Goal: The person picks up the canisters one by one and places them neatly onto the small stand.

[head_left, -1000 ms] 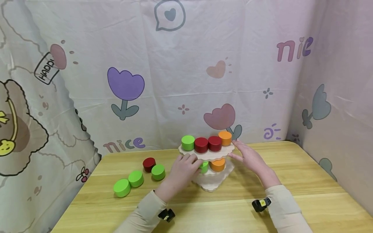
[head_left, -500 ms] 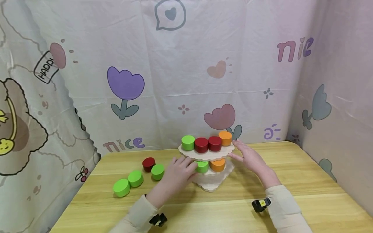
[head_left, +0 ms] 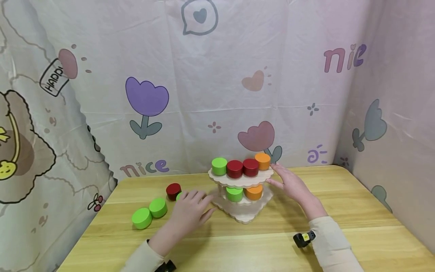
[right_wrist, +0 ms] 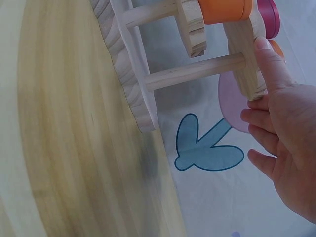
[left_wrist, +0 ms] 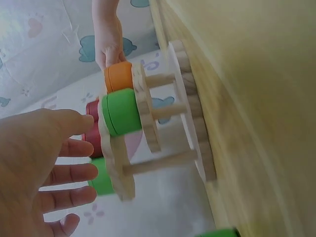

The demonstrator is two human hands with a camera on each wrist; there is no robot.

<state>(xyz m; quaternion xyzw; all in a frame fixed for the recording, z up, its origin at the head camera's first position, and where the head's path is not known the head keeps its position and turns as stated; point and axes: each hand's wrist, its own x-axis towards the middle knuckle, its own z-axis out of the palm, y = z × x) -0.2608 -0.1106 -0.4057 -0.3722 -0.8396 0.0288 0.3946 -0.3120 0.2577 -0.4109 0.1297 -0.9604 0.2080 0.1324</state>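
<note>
A pale wooden tiered stand [head_left: 244, 183] with scalloped shelves stands right of centre. On its top shelf are a green round block [head_left: 219, 166], two dark red round blocks [head_left: 235, 169] and an orange round block [head_left: 263, 161]. Lower down sit a green block [head_left: 234, 194] and an orange block [head_left: 253, 192]. My right hand [head_left: 292, 185] holds the top shelf's right end, thumb on the near side and fingers beyond it. My left hand [head_left: 190, 209], fingers loosely bent and holding nothing, is left of the stand, partly hiding a loose green block [head_left: 178, 196].
A dark red block [head_left: 173, 191] and two more green blocks [head_left: 142, 218] lie on the wooden table [head_left: 258, 249] at the left. Behind it hangs a printed cloth [head_left: 204, 94], with more cloth along both sides.
My left hand has let go of the green block on the lower shelf and moved left, over a loose green block. My right hand has stayed at the stand.
</note>
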